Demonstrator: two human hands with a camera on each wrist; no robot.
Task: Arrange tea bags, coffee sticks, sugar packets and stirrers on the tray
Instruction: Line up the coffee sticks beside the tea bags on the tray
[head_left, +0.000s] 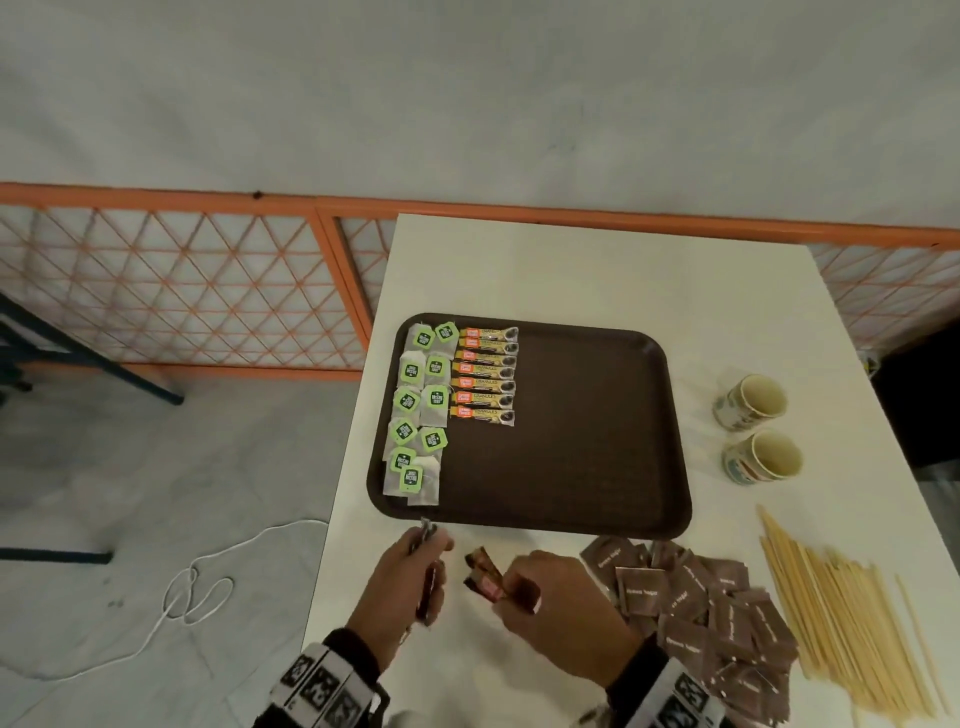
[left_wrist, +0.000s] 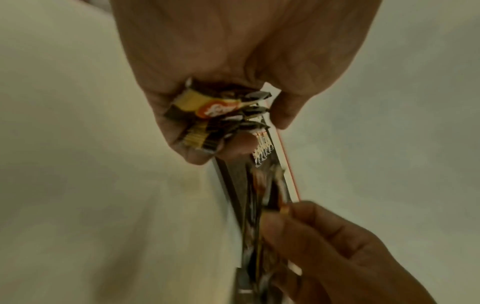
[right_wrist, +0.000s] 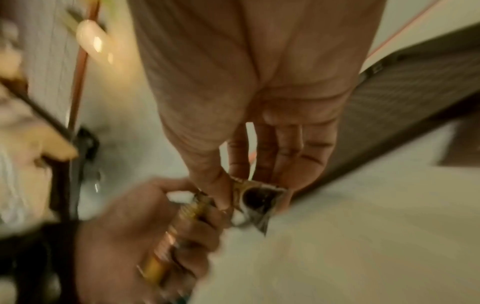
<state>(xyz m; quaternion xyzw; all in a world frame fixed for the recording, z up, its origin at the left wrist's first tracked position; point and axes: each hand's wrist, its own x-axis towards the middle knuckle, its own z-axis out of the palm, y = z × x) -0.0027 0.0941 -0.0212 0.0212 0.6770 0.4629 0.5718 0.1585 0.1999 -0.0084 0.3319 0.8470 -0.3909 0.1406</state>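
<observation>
A dark brown tray (head_left: 597, 415) holds two columns of green-tagged tea bags (head_left: 418, 410) at its left, with a column of coffee sticks (head_left: 485, 376) beside them. In front of the tray, my left hand (head_left: 428, 545) grips a bundle of coffee sticks (left_wrist: 215, 115) on edge above the table. My right hand (head_left: 511, 592) pinches the end of a coffee stick (right_wrist: 257, 199) drawn out from that bundle. Brown sugar packets (head_left: 701, 608) lie heaped at the front right. Wooden stirrers (head_left: 841, 613) lie beyond them near the table's right edge.
Two paper cups (head_left: 753, 402) (head_left: 763, 457) stand right of the tray. The white table (head_left: 571, 270) ends just left of the tray. Beyond that edge an orange mesh fence (head_left: 182, 291) and a white cable (head_left: 197, 587) on the floor are visible.
</observation>
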